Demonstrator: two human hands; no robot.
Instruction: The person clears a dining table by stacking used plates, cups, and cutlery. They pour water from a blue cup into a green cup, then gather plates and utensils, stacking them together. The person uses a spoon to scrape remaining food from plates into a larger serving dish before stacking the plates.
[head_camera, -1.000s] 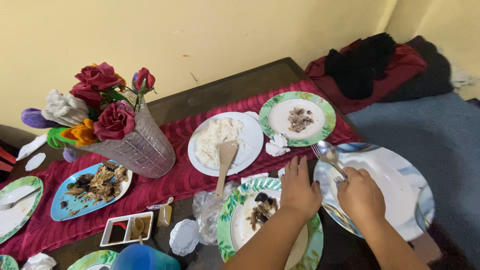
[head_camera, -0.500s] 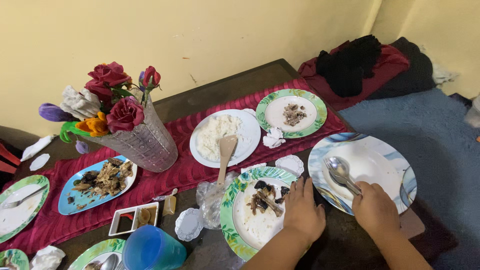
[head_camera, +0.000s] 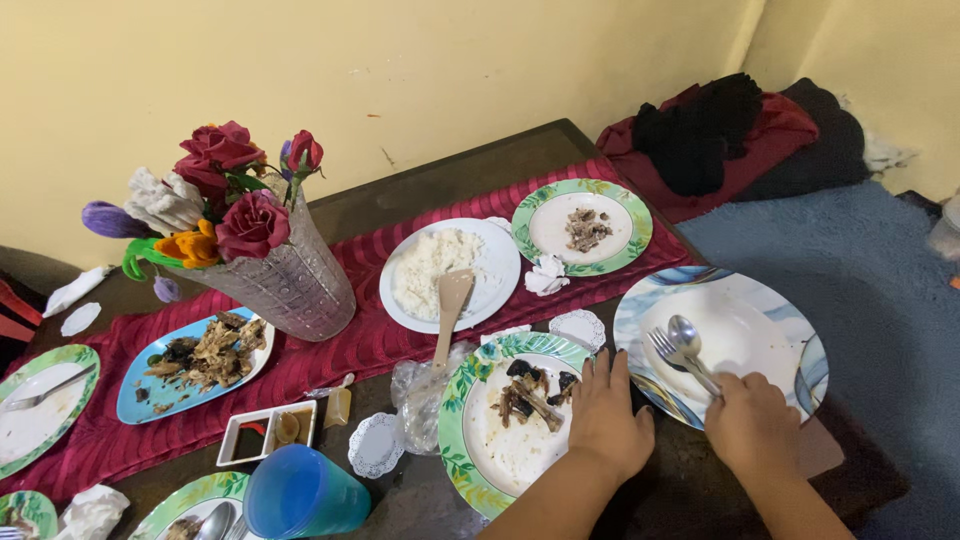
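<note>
The fork and spoon (head_camera: 680, 348) lie together on the big blue-swirl plate (head_camera: 790, 330) at the lower right of the frame, and the right hand (head_camera: 752, 425) has them by the handles, fingers curled shut around both. The left hand (head_camera: 607, 420) lies flat, fingers spread and open, on the right rim of the green leaf-rimmed plate (head_camera: 462, 430) with bones and dark scraps on it, gripping nothing.

Good handling here, I'd judge, means keeping the two handles pinched as one so they don't scissor apart, with the heads low over the plate, while the flat left hand steadies its plate against sliding.

Moving outward: a crumpled clear plastic bag (head_camera: 420, 400) and a paper doily (head_camera: 375, 445) sit just left of the scrap plate. Above, a white plate of rice (head_camera: 495, 265) carries a wooden paddle (head_camera: 450, 310), with a second green-rimmed plate (head_camera: 632, 222) to its right. The red runner (head_camera: 360, 345) crosses the dark surface (head_camera: 450, 180). A glass vase of flowers (head_camera: 285, 280) stands tall at the left, well clear, and a blue cup (head_camera: 300, 495) sits at the bottom edge. It's crowded between the plates, with little room to set anything down.
</note>
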